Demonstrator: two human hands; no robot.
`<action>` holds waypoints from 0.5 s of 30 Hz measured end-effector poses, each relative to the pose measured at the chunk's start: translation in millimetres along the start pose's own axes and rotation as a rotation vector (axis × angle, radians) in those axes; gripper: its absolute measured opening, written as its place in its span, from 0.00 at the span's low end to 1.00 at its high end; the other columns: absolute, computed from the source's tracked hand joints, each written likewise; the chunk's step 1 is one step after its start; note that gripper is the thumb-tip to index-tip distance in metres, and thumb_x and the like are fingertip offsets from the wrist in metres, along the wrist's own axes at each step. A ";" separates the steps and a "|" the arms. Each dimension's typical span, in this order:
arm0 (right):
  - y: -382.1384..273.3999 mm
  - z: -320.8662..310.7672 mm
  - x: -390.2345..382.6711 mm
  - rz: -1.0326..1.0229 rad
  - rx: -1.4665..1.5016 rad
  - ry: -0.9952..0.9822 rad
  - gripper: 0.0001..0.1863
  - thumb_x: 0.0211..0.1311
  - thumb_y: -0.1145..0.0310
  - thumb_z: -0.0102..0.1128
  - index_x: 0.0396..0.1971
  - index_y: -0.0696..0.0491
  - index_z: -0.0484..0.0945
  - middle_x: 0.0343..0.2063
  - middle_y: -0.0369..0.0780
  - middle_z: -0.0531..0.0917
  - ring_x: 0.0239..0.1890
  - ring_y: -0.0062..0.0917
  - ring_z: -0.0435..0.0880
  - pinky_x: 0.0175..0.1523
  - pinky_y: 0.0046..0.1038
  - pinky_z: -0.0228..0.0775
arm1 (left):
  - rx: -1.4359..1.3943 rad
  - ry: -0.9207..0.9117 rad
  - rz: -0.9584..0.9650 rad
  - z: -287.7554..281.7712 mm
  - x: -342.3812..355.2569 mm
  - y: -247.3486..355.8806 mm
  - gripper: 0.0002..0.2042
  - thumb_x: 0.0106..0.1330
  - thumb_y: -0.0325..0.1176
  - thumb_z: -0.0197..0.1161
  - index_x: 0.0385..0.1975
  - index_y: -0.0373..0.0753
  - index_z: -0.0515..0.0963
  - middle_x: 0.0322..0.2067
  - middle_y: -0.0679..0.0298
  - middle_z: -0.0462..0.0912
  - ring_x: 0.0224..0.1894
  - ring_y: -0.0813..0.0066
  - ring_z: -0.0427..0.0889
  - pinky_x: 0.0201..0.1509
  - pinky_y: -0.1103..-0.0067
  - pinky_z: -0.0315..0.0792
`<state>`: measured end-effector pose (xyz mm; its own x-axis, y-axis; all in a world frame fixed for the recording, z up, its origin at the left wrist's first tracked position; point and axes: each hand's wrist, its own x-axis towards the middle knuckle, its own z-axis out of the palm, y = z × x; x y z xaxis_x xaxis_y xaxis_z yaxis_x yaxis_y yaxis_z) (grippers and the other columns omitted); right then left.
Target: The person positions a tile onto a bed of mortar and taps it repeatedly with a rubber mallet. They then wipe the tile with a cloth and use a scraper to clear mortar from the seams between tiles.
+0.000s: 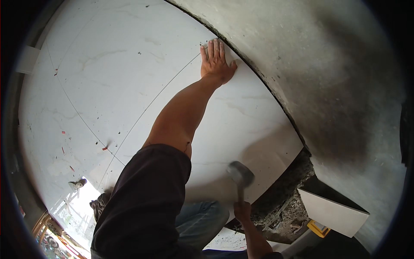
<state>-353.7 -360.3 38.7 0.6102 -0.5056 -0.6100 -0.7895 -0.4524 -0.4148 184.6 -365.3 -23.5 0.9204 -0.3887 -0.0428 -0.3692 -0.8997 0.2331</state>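
My left hand (217, 65) lies flat with fingers spread near the far corner of a large white floor tile (246, 116), close to the wall and beside a tile joint. A mallet (241, 173) with a dark, motion-blurred head is in my right hand (242, 211), its fingers closed round the handle. The mallet head is over the near part of the same tile; whether it touches the surface I cannot tell. Its shadow and my body's fall across the tile.
A grey plastered wall (345, 77) runs along the right, with a dark gap at the tiles' edge. Rough mortar (280, 216) lies at lower right, near a cut tile piece (332, 211) and a yellow object (318, 228). Red bits (105, 149) dot the tiles at left.
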 end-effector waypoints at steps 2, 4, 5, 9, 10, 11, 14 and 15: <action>-33.1 -14.5 -0.7 0.006 0.201 0.100 0.12 0.56 0.65 0.55 0.23 0.60 0.75 0.14 0.47 0.75 0.19 0.42 0.79 0.26 0.37 0.67 | 0.000 -0.020 -0.008 -4.8 -2.8 -5.7 0.39 0.68 0.58 0.37 0.71 0.36 0.41 0.73 0.58 0.39 0.75 0.64 0.32 0.75 0.62 0.27; -4.3 -2.2 -7.1 -0.012 0.156 0.117 0.12 0.56 0.66 0.56 0.22 0.60 0.75 0.15 0.46 0.76 0.19 0.37 0.79 0.26 0.36 0.68 | -0.020 -0.040 0.011 8.8 -13.3 -4.0 0.39 0.68 0.57 0.38 0.71 0.35 0.42 0.73 0.58 0.39 0.75 0.64 0.32 0.75 0.62 0.27; -10.0 2.3 3.8 -0.069 0.064 0.106 0.11 0.56 0.67 0.57 0.22 0.61 0.76 0.15 0.45 0.77 0.19 0.33 0.80 0.27 0.34 0.68 | -0.018 -0.007 0.029 6.8 -5.8 -7.1 0.39 0.68 0.56 0.38 0.71 0.35 0.42 0.73 0.58 0.39 0.75 0.64 0.32 0.75 0.63 0.27; -16.8 -7.1 0.4 0.000 0.305 0.154 0.12 0.54 0.68 0.59 0.20 0.61 0.75 0.15 0.42 0.78 0.20 0.27 0.79 0.28 0.32 0.67 | -0.039 0.007 0.152 14.2 -3.5 -9.9 0.35 0.69 0.51 0.40 0.70 0.34 0.49 0.72 0.54 0.44 0.75 0.60 0.38 0.76 0.63 0.31; -4.6 2.2 -3.3 -0.009 0.263 0.133 0.12 0.54 0.68 0.58 0.20 0.62 0.75 0.15 0.41 0.78 0.20 0.26 0.79 0.28 0.31 0.68 | -0.039 -0.006 0.143 22.6 -12.7 -11.8 0.35 0.69 0.51 0.40 0.70 0.34 0.49 0.72 0.54 0.44 0.75 0.60 0.38 0.76 0.63 0.31; -8.6 7.0 4.9 -0.037 0.234 0.134 0.12 0.54 0.67 0.58 0.21 0.63 0.76 0.15 0.40 0.78 0.20 0.25 0.79 0.28 0.31 0.68 | -0.041 -0.003 0.147 21.6 -10.1 -12.2 0.34 0.69 0.50 0.41 0.69 0.34 0.50 0.72 0.53 0.46 0.75 0.58 0.39 0.76 0.62 0.33; -10.7 -9.7 11.3 0.052 0.156 0.050 0.12 0.54 0.68 0.58 0.19 0.61 0.75 0.15 0.41 0.78 0.20 0.25 0.78 0.28 0.31 0.67 | -0.037 0.026 0.160 15.9 3.2 -8.4 0.32 0.70 0.48 0.41 0.69 0.34 0.51 0.71 0.53 0.48 0.74 0.57 0.41 0.76 0.61 0.35; -12.7 -4.9 9.8 0.055 0.155 0.044 0.12 0.54 0.68 0.58 0.19 0.61 0.75 0.15 0.41 0.78 0.20 0.25 0.78 0.28 0.31 0.67 | -0.035 0.040 0.167 13.1 3.8 -6.6 0.32 0.70 0.48 0.41 0.68 0.34 0.52 0.71 0.52 0.49 0.74 0.57 0.42 0.76 0.61 0.36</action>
<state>-337.4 -363.1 41.3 0.5656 -0.5594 -0.6059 -0.8203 -0.3066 -0.4827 188.8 -363.5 -37.9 0.8514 -0.5231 0.0378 -0.5130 -0.8156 0.2678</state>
